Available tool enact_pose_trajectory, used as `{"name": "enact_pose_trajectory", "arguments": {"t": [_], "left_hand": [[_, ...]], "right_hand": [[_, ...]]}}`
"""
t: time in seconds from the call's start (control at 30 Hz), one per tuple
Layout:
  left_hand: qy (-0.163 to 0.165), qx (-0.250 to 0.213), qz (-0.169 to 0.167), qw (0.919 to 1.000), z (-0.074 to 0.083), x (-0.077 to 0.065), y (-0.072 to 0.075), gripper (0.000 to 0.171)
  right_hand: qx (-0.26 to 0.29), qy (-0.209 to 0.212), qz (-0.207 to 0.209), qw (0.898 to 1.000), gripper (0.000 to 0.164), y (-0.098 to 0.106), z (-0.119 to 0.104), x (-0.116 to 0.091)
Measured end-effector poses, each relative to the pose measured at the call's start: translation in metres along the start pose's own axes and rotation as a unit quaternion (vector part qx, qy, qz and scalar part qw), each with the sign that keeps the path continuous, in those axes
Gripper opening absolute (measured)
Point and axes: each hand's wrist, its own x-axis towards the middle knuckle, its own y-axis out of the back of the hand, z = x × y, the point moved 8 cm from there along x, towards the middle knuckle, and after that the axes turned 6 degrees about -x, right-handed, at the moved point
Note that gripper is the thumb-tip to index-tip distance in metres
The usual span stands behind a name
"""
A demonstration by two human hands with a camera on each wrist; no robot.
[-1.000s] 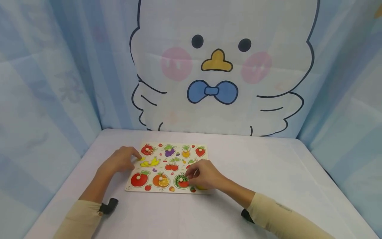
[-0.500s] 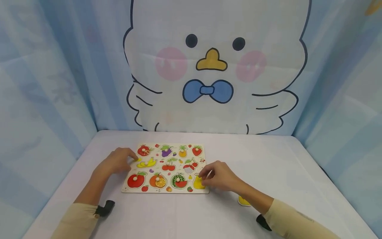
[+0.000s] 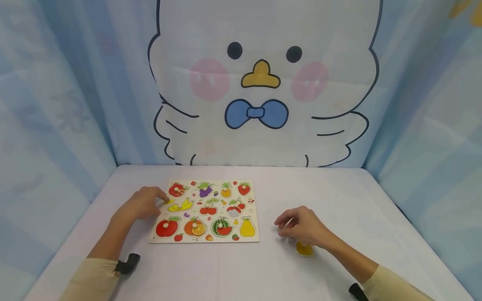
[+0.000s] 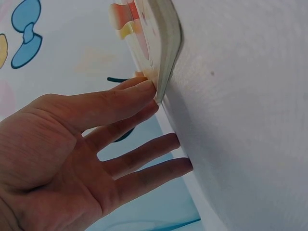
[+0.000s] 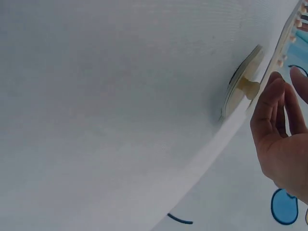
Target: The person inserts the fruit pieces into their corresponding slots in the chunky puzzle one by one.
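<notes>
A cream fruit puzzle board (image 3: pixel 193 211) lies flat on the left half of the table, with knobbed fruit pieces in its recesses. My left hand (image 3: pixel 141 205) rests at its left side, index fingertip on the board. In the left wrist view the thumb (image 4: pixel 120 98) touches the board's corner, and the other fingers are extended. The pear-shaped recess (image 3: pixel 247 228) shows yellow, with no knob. My right hand (image 3: pixel 305 225) hovers right of the board, fingers bent loosely around nothing. Below it lies a yellow piece (image 3: pixel 304 250), partly hidden; its knob (image 5: pixel 249 88) shows in the right wrist view.
The white-covered table (image 3: pixel 320 188) ends at a back curtain (image 3: pixel 211 142) with a printed cartoon bird. Blue curtains (image 3: pixel 49 146) hang at both sides. Black wrist straps (image 3: pixel 129 263) sit at the sleeves.
My right hand has moved right, off the board's lower right corner to beside the yellow piece, uncovering the pear recess. The left hand stays at the board's left side. The head view has shifted slightly.
</notes>
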Motion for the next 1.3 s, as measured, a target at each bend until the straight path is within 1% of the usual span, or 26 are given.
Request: {"name": "enact_pose_trajectory", "arguments": {"t": [0.1, 0.33, 0.47, 0.57, 0.67, 0.77, 0.93, 1.17, 1.3], "left_hand": [[0.004, 0.001, -0.002, 1.0000, 0.000, -0.002, 0.000, 0.042], [-0.001, -0.004, -0.004, 1.0000, 0.002, -0.002, 0.001, 0.042], [-0.001, 0.000, -0.003, 1.0000, 0.001, -0.002, 0.001, 0.042], [-0.002, 0.002, -0.003, 1.0000, 0.001, -0.002, 0.002, 0.043], [-0.001, 0.001, -0.002, 1.0000, 0.001, -0.002, 0.002, 0.043], [-0.001, 0.003, -0.002, 1.0000, 0.001, -0.001, 0.001, 0.044], [-0.007, 0.009, -0.001, 0.9999, 0.002, -0.001, 0.001, 0.043], [-0.013, 0.011, 0.002, 0.9999, 0.002, -0.001, 0.001, 0.043], [-0.016, 0.008, 0.003, 0.9998, 0.002, 0.000, 0.000, 0.043]], "right_hand": [[0.009, -0.011, 0.002, 1.000, 0.020, 0.004, 0.008, -0.007], [0.036, 0.009, -0.009, 0.999, 0.024, 0.014, 0.024, -0.023], [0.046, 0.019, -0.013, 0.999, 0.026, 0.019, 0.031, -0.031], [0.046, 0.021, -0.013, 0.999, 0.027, 0.022, 0.035, -0.035], [0.040, 0.014, -0.015, 0.999, 0.028, 0.023, 0.041, -0.038], [0.037, 0.002, -0.022, 0.999, 0.029, 0.023, 0.047, -0.041], [0.051, -0.005, -0.036, 0.998, 0.031, 0.019, 0.053, -0.044], [0.052, -0.001, -0.037, 0.998, 0.021, 0.017, 0.053, -0.043], [0.056, -0.004, -0.039, 0.998, 0.018, 0.016, 0.054, -0.041]]}}
